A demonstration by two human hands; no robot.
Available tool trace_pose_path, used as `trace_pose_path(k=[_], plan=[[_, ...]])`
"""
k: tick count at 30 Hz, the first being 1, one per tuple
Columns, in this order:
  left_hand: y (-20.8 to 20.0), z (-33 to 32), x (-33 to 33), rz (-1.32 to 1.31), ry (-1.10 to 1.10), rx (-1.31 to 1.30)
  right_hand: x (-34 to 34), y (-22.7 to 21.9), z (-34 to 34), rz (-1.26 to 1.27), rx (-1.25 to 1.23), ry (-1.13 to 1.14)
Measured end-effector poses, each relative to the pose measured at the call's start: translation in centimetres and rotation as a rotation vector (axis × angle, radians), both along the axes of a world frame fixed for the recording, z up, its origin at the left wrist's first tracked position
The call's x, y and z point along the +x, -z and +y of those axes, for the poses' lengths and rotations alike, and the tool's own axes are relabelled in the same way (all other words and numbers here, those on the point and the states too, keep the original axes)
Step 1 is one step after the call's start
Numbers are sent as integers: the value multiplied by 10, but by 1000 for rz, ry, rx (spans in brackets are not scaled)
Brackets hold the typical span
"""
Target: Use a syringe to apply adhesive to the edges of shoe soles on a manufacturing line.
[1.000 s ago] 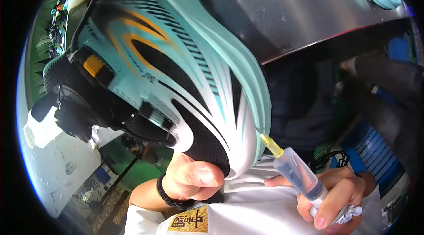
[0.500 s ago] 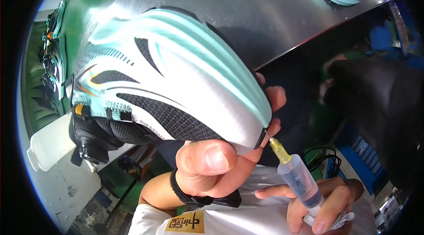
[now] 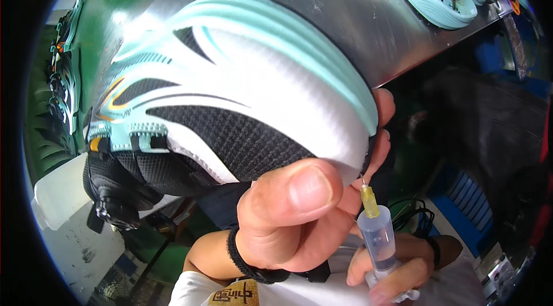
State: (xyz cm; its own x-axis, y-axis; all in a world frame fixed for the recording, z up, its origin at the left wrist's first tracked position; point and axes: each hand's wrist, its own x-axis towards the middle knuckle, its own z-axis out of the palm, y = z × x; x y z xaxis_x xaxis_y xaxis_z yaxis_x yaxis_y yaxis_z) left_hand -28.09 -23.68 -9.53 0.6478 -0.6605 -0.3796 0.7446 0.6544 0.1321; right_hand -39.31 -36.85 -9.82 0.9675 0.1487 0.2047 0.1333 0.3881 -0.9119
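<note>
My left hand point(image 3: 291, 217) grips a running shoe point(image 3: 247, 75) by its toe, thumb on the upper and fingers behind the far edge. The shoe is white, mint and black, turned on its side with the mint midsole up and the black laced opening toward the lower left. In my right hand point(image 3: 406, 274) is a clear syringe point(image 3: 377, 237) with a yellow needle hub, partly filled with clear liquid. Its needle points up and reaches the toe edge near the sole. Whether the tip goes into the seam or only touches it, I cannot tell.
Behind the shoe lies a metal worktable point(image 3: 328, 12). At its top right rests a mint sole point(image 3: 435, 1) with a dark tool standing on it. More shoes point(image 3: 72, 90) line the left edge, above a translucent white container point(image 3: 60, 194). A blue crate point(image 3: 466, 202) sits low on the right.
The shoe has come nearer and shifted right, its toe now lower. My right hand has moved a little left and down, and the syringe stands more upright.
</note>
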Motion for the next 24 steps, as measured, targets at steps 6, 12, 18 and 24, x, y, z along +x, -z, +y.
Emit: trace_pose_path(k=[6,12,18,24], plan=[[-12,2,3,4,32,-7,10,25,12,-252,-167,80],[-18,2,3,-37,28,49,13,20,8,-255,-157,27],[-25,-1,8,-46,29,22,10,19,8,-249,-161,33],[-34,6,19,10,-165,228,10,10,-2,-176,-121,-35]])
